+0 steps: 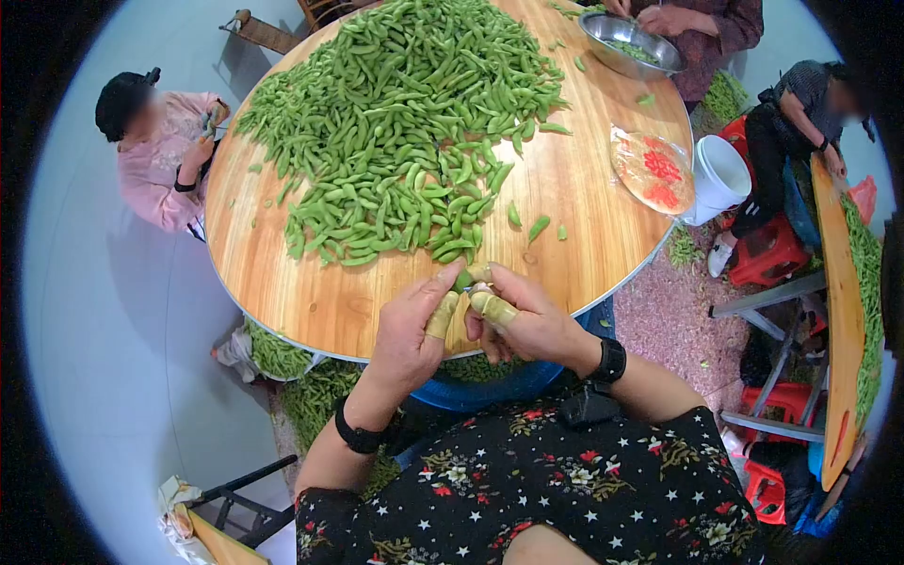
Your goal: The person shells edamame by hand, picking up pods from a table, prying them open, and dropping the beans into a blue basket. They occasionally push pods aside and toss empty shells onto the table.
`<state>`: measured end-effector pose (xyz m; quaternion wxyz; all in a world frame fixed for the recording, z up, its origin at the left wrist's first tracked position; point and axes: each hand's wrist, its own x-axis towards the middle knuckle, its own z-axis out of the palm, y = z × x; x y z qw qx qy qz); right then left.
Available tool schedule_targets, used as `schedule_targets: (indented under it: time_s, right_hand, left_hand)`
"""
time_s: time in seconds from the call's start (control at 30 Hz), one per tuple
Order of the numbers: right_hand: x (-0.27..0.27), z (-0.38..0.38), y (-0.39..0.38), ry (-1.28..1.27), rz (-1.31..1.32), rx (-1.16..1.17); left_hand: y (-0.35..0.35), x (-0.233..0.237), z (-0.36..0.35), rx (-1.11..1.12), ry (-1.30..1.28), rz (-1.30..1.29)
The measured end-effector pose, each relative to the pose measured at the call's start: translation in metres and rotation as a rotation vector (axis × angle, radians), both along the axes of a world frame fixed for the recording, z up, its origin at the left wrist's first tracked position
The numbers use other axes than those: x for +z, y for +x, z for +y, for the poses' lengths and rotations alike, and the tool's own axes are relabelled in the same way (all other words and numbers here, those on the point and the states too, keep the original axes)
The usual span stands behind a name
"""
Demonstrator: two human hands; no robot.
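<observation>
A heap of green edamame pods (405,122) covers much of the round wooden table (574,226). At the near edge, my left hand (411,320) and my right hand (532,315) meet fingertip to fingertip. Between them is a green edamame pod (462,281), pinched by both hands and partly covered by the fingers. Yellowish tape or finger covers wrap several fingertips, including both thumbs. A few loose pods (539,228) lie on the wood just beyond my right hand.
On the table's right sit a plastic-wrapped round packet (652,169) and a metal bowl (631,45) worked over by another person. A white bucket (720,174) stands beside the table. Below my hands is a blue tub (443,394). Other people sit left and right, near red stools (767,252).
</observation>
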<state>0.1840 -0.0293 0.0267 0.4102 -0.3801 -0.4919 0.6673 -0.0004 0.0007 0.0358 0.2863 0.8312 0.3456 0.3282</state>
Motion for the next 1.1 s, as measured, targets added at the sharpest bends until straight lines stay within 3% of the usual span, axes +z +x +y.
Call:
schedule_targets:
  time_s: [0.3, 0.4, 0.43, 0.5, 0.57, 0.6, 0.67, 0.77, 0.8, 0.83, 0.87, 0.9, 0.93, 0.97, 1.0, 1.03, 1.1]
  right_hand:
    - [0.003, -0.002, 0.003, 0.07, -0.084, 0.017]
    - [0.002, -0.006, 0.006, 0.202, -0.155, 0.046]
    - [0.006, -0.006, 0.006, 0.2, -0.154, 0.048]
    - [0.015, -0.009, 0.007, -0.189, 0.074, 0.13]
    - [-0.005, -0.006, 0.005, -0.275, 0.229, 0.137]
    - [-0.01, -0.004, 0.004, -0.358, 0.383, 0.148]
    - [-0.011, -0.004, 0.005, -0.404, 0.414, 0.147]
    - [-0.015, -0.003, 0.006, -0.433, 0.441, 0.155]
    - [-0.016, -0.002, 0.005, -0.414, 0.438, 0.166]
    - [-0.015, -0.002, 0.004, -0.412, 0.437, 0.165]
    - [-0.013, -0.003, 0.002, -0.276, 0.214, 0.121]
    - [-0.01, -0.004, 0.001, -0.138, -0.008, 0.078]
    - [-0.008, -0.004, 0.0, -0.133, -0.01, 0.082]
    - [-0.005, -0.007, 0.0, 0.04, -0.06, 0.064]
    - [-0.002, -0.009, 0.0, 0.212, -0.109, 0.046]
    - [0.007, -0.009, 0.002, 0.211, -0.108, 0.047]
    - [0.023, -0.01, 0.006, -0.309, 0.264, 0.178]
  left_hand:
    - [0.002, 0.011, -0.007, 0.019, -0.021, 0.009]
    - [0.0, 0.019, -0.015, 0.032, 0.054, 0.235]
    - [-0.004, 0.016, -0.015, -0.019, -0.043, 0.119]
    - [-0.006, 0.01, -0.019, -0.072, -0.146, 0.002]
    - [-0.005, 0.007, -0.021, -0.007, -0.917, -0.373]
    - [-0.006, 0.001, -0.019, -0.007, -0.917, -0.374]
    - [-0.008, -0.017, -0.017, -0.148, -1.299, -0.759]
    - [-0.009, -0.025, -0.016, -0.191, -1.405, -0.871]
    - [-0.008, -0.023, -0.017, -0.193, -1.404, -0.87]
    - [-0.005, -0.02, -0.019, -0.055, -1.154, -0.635]
    - [-0.003, -0.016, -0.021, 0.074, -0.898, -0.404]
    - [-0.003, -0.014, -0.021, 0.075, -0.896, -0.407]
    - [-0.002, -0.011, -0.018, 0.01, -0.396, -0.221]
    - [-0.003, -0.008, -0.017, -0.052, 0.099, -0.029]
    - [-0.007, -0.002, -0.02, -0.064, 0.02, -0.022]
    - [-0.009, 0.005, -0.022, -0.062, 0.019, -0.021]
    - [-0.012, 0.014, -0.025, -0.097, -0.746, -0.277]
